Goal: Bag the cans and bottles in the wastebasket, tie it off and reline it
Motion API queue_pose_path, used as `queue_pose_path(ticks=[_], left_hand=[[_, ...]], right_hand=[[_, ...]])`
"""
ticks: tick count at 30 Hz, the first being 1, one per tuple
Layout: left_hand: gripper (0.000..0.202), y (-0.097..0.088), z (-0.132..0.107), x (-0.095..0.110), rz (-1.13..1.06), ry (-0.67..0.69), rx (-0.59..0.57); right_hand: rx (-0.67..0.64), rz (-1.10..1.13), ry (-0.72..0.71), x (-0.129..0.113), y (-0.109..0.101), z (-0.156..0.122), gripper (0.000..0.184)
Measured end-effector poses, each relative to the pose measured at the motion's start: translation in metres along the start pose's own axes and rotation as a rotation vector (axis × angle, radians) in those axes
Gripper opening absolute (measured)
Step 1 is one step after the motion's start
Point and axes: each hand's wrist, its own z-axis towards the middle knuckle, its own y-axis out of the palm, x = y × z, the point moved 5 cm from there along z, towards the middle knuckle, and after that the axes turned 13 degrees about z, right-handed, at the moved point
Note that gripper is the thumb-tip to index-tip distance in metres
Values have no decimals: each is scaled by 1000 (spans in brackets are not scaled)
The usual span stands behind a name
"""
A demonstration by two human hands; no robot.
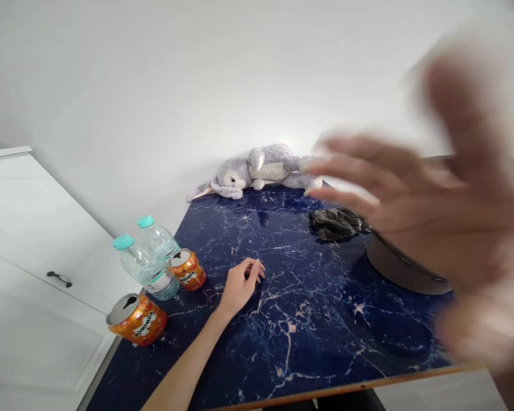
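Orange can by bottle, near left hand

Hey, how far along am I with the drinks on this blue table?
Done: the near can and the far can both show opened tops. In hand: nothing; the left hand rests on the table beside them, fingers curled, and the right hand is raised, blurred, spread, empty. Left: the front bottle and rear bottle have their teal caps on.
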Motion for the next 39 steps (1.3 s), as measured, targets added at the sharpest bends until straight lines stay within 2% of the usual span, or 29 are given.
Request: queue_pose_path(ticks=[1, 2, 3, 7, 9, 11, 15, 25, 39], left_hand=[[38, 0, 0, 0, -1, 0, 1], [38, -1, 0, 1, 0, 0, 3], [39, -2, 0, 2, 0, 1, 3], [40, -6, 0, 9, 10, 10, -15], [41, -7, 0, 11, 19, 4, -30], [41, -8, 0, 11, 26, -6, -39], [42, -9, 3, 6, 19, -25, -39], [42, -9, 8, 3, -12, -45, -22], [39, -7, 9, -4, -30, -90, -56]], right_hand=[[-84, 107, -2, 13, 10, -1, 80], [-143, 149, 116, 37, 19, -5, 75], [-143, 151, 227, 65, 25, -12, 70], [-83, 108, 566, 185, 46, -62, 43], [-35, 123, 619, 226, 52, -82, 34], [19, 156, 642, 248, 55, -93, 31], [99, 183, 630, 256, 55, -96, 34], [116, 146, 618, 247, 54, -95, 22], [117, 146, 637, 241, 52, -93, 20]])
